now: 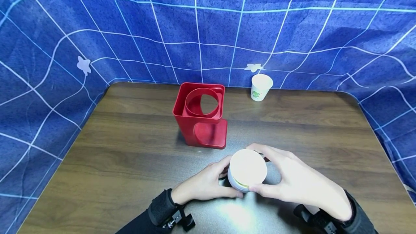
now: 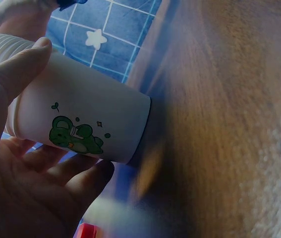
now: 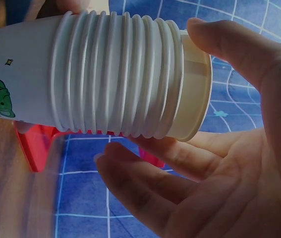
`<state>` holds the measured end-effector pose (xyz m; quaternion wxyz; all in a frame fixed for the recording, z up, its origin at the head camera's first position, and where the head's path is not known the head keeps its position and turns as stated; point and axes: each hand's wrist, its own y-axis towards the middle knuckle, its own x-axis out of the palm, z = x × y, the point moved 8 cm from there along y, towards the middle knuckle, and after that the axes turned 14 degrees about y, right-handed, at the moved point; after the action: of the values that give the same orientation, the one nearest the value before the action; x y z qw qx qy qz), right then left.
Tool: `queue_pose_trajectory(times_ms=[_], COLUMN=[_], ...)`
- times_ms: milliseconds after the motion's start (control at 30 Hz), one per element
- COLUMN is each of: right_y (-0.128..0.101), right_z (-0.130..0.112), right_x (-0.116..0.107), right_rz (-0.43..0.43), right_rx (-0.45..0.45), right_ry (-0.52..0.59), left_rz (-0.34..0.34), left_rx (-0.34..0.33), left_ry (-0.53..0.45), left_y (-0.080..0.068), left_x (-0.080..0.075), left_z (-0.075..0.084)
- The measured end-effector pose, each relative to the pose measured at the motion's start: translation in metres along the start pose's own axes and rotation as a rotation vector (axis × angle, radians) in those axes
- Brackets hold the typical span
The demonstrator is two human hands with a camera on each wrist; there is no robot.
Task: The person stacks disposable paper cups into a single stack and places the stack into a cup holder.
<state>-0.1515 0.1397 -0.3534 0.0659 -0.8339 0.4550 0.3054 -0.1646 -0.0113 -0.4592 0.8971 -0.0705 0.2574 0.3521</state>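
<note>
A stack of white paper cups (image 1: 237, 182) stands close in front of me, its rims crowded together at the top. Green cartoon prints mark the cup wall (image 2: 90, 94). My left hand (image 1: 211, 181) grips the stack from the left, thumb just below the rims and fingers around the far side. At the upper end, the top paper cup (image 3: 195, 94) sticks out beyond the tightly nested rims. My right hand (image 1: 282, 176) holds that cup from the right, with its thumb at the rim and fingers curving around the other side.
Behind the stack, to the left, stands a red holder (image 1: 191, 131) with a round ring in its top and a flat foot. A single paper cup (image 1: 260, 91) is upright at the back edge of the wooden table (image 1: 113, 147). Blue grid-patterned cloth (image 1: 175, 24) hangs behind.
</note>
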Motion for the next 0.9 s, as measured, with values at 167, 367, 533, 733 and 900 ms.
queue_pose_trajectory(times_ms=[167,367,533,733,900], right_y=[0.0001,0.0014,0.002,0.0023,0.0027], right_z=[-0.0007,0.0002,0.0021,0.0003,-0.0015], right_x=[0.0001,0.0003,0.0011,0.0015,0.0023], right_rz=[-0.004,-0.014,-0.019,-0.024,-0.032], right_rx=[-0.007,0.018,0.029,-0.007,-0.033], right_ry=[-0.014,-0.02,-0.019,-0.025,-0.026], left_rz=[0.001,0.0,-0.008,-0.01,-0.01], left_rx=[0.003,-0.002,-0.016,-0.021,-0.019], left_ry=[0.004,0.003,-0.015,-0.017,-0.017], left_y=[0.0001,0.0006,0.0012,0.0008,0.001], left_x=[-0.0003,-0.0006,-0.0005,-0.001,-0.0011], left_z=[0.0004,0.0001,0.0001,-0.0001,0.0])
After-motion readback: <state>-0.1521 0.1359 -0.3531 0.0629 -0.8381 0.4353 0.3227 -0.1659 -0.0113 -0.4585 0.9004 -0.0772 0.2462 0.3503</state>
